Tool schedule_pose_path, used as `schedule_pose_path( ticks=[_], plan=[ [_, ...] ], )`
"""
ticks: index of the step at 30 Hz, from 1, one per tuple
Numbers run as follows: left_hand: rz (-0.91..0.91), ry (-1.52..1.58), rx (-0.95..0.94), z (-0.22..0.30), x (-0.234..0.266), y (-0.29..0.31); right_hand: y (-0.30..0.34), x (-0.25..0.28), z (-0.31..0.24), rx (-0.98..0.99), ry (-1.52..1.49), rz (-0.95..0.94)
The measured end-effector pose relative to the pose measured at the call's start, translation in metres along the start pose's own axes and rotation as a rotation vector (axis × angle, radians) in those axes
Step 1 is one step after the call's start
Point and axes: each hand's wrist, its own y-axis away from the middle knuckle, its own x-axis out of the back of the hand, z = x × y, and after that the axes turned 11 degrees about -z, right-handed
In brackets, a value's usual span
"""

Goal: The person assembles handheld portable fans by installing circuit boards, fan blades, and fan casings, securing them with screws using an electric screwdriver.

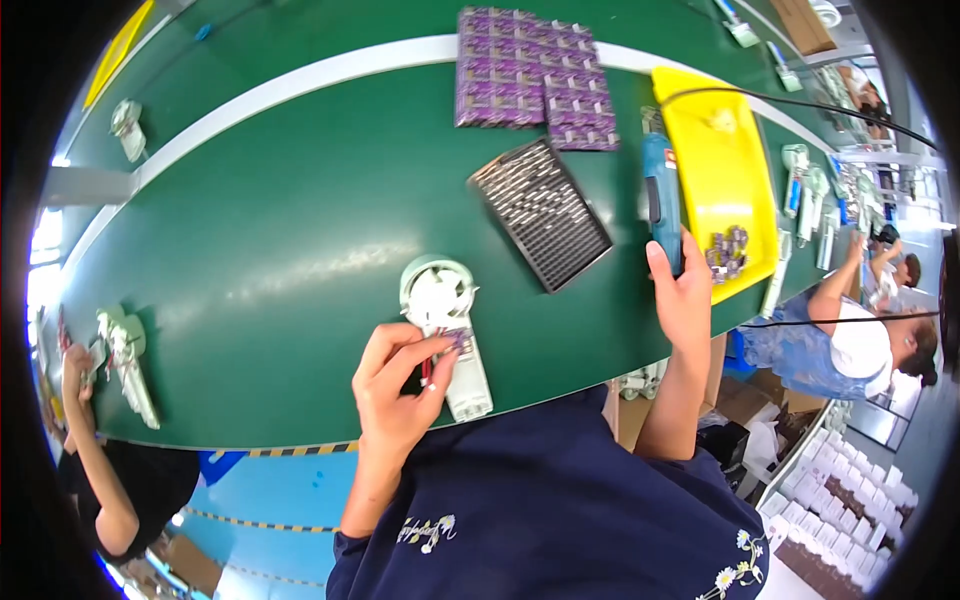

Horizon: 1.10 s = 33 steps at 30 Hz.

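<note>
A pale green handheld fan housing point(468, 385) lies on the green table close to my body, its round fan head point(437, 288) facing away from me. Over its handle my left hand point(395, 385) pinches a small purple part point(458, 340) between thumb and fingers. A red wire point(427, 370) shows beside the handle. My right hand point(685, 295) is wrapped round the lower end of a blue-green electric screwdriver point(660, 190), which points away from me along the yellow tray. Part of the purple piece is covered by my fingers.
A black tray point(565, 245) of small metal pieces lies in the middle. Behind it are purple blocks point(500, 70) in rows. The yellow tray point(712, 170) holds several small parts point(728, 250). A black cable point(800, 100) crosses at right. Co-workers sit on both sides.
</note>
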Motion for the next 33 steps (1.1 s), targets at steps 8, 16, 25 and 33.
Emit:
schedule_pose_path(
  ticks=[8, 16, 25, 33],
  plan=[
    [0.001, -0.017, -0.023, -0.004, -0.003, 0.002, -0.015, 0.017, -0.07, 0.287, -1.128, -0.694],
    [-0.011, -0.007, -0.024, -0.004, -0.005, 0.001, -0.043, -0.052, -0.085, 1.074, -0.995, 0.025],
    [-0.001, -0.017, -0.041, -0.005, -0.003, -0.001, -0.047, -0.068, -0.073, 0.893, -0.902, 0.052],
    [-0.009, -0.001, -0.016, -0.003, -0.004, -0.001, -0.049, -0.077, -0.07, 0.813, -0.904, 0.044]
  ],
)
